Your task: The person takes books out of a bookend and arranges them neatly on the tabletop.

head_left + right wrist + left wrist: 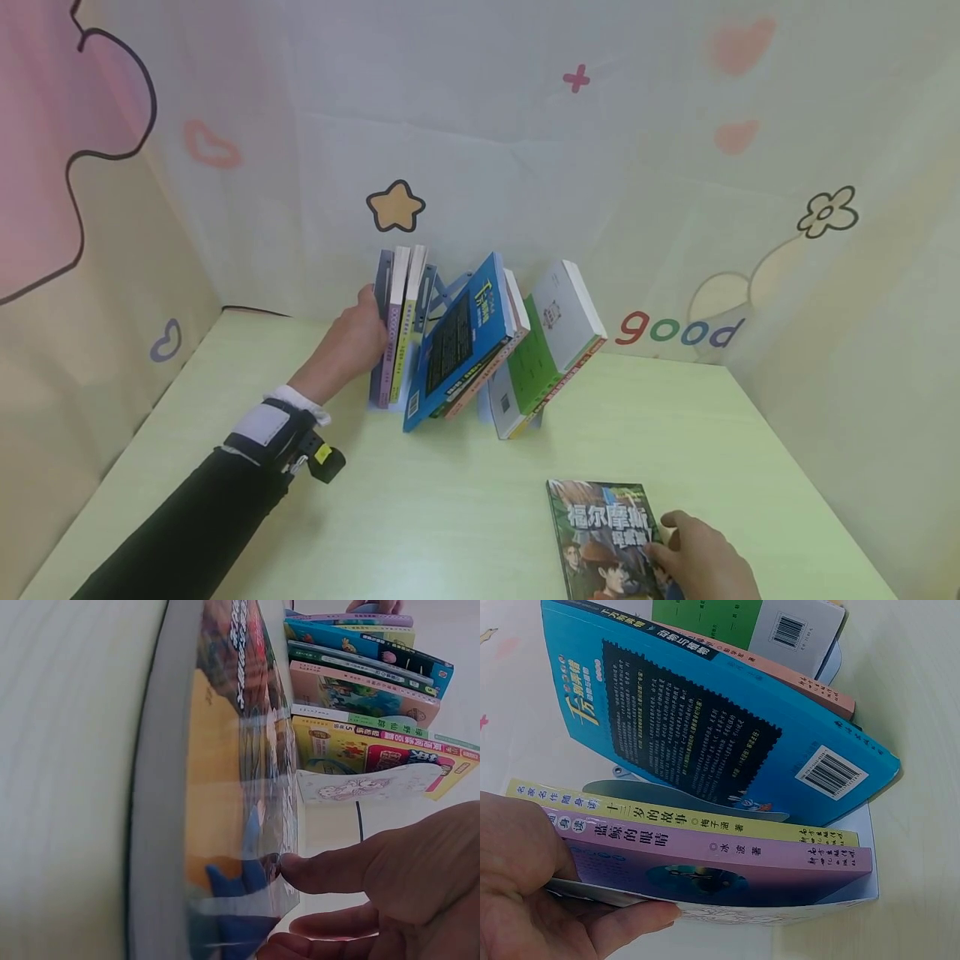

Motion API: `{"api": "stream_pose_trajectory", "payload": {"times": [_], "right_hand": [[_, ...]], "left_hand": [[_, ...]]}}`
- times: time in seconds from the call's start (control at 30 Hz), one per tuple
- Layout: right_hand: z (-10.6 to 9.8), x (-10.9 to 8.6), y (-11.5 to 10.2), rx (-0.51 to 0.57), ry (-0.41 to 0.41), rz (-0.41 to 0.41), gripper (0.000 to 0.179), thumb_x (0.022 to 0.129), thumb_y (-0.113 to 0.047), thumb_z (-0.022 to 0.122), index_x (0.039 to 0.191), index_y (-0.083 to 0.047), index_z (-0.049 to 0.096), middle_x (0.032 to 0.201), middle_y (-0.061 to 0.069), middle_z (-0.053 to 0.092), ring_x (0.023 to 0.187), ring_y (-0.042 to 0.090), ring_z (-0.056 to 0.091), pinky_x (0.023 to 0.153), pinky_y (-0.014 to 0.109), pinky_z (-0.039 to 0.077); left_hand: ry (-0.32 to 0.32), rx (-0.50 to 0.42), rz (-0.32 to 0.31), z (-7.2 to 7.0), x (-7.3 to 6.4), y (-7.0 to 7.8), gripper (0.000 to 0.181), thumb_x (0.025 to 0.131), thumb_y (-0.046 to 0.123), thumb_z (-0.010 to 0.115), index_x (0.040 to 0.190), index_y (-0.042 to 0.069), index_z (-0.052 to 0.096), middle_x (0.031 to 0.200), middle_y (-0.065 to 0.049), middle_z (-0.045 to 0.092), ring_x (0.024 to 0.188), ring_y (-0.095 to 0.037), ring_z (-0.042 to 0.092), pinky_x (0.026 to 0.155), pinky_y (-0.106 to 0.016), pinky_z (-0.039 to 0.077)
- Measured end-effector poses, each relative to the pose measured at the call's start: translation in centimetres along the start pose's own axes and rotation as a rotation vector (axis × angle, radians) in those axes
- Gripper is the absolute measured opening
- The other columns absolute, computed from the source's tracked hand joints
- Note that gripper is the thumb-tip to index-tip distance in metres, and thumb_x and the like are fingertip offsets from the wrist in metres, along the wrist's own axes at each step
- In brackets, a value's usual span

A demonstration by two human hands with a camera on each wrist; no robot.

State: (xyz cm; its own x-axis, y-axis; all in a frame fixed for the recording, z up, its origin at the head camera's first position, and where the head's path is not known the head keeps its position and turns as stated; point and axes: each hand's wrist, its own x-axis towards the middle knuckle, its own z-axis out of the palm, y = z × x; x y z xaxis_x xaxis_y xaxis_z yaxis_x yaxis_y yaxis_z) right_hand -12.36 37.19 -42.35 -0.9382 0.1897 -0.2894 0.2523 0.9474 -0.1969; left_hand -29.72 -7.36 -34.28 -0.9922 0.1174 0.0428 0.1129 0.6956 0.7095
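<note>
At the left end of a book row, my left hand grips the upright end plate of a bookend, beside a purple-spined book and a yellow-spined book. A blue book leans right over a pink-spined one. Near the front, a comic-style book with a dark illustrated cover lies on the table. My right hand holds its right edge, thumb on the cover; the other fingertips are partly hidden in the right wrist view.
A white and green book with a red-and-yellow spine tilts right at the row's right end, against another bookend plate. The pale green table is bounded by printed cloth walls at the back and sides.
</note>
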Motion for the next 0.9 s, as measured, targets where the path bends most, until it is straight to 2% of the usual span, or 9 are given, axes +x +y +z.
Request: {"api": "stream_pose_trajectory", "payload": {"times": [0.17,0.37,0.6,0.73,0.9], "right_hand": [[-0.2,0.2,-0.2,-0.007,0.006,0.001,0.053,0.091,-0.026,0.080,0.121,0.013,0.060,0.085,0.006,0.068,0.078,0.026,0.067,0.069,0.051,0.056],[-0.8,0.3,-0.7,-0.008,0.035,-0.005,0.057,0.093,-0.032,0.077,0.125,0.011,0.060,0.102,0.021,0.070,0.090,0.038,0.069,0.073,0.056,0.056],[-2.2,-0.1,-1.5,-0.009,0.144,-0.113,0.055,0.097,-0.034,0.072,0.128,0.011,0.059,0.108,0.025,0.069,0.091,0.039,0.069,0.069,0.055,0.057],[-3.5,-0.2,-2.2,0.016,0.188,-0.146,0.057,0.098,-0.036,0.070,0.131,0.010,0.058,0.113,0.027,0.068,0.093,0.038,0.068,0.067,0.055,0.056],[-4.9,-0.3,-3.2,0.037,0.276,-0.207,0.053,0.099,-0.031,0.070,0.132,0.009,0.059,0.118,0.029,0.067,0.096,0.040,0.069,0.066,0.053,0.057]], "left_hand": [[0.002,0.007,-0.004,0.0,0.1,0.0,0.053,0.110,0.013,0.040,0.155,-0.005,0.017,0.116,-0.028,0.062,0.094,-0.038,0.072,0.071,-0.040,0.061],[0.011,0.005,-0.001,0.0,0.2,0.0,0.053,0.110,0.014,0.042,0.154,-0.005,0.019,0.114,-0.028,0.063,0.093,-0.038,0.072,0.070,-0.040,0.061],[0.011,0.007,0.003,0.0,0.1,0.0,0.053,0.110,0.013,0.042,0.154,-0.005,0.018,0.114,-0.028,0.063,0.092,-0.038,0.072,0.069,-0.039,0.061],[0.011,0.009,0.002,-0.1,0.1,0.0,0.055,0.109,0.011,0.041,0.155,-0.006,0.016,0.117,-0.030,0.063,0.093,-0.038,0.072,0.068,-0.038,0.059],[0.010,0.010,0.006,0.0,0.1,0.0,0.055,0.109,0.011,0.041,0.156,-0.006,0.017,0.119,-0.030,0.062,0.095,-0.038,0.072,0.070,-0.039,0.060]]}}
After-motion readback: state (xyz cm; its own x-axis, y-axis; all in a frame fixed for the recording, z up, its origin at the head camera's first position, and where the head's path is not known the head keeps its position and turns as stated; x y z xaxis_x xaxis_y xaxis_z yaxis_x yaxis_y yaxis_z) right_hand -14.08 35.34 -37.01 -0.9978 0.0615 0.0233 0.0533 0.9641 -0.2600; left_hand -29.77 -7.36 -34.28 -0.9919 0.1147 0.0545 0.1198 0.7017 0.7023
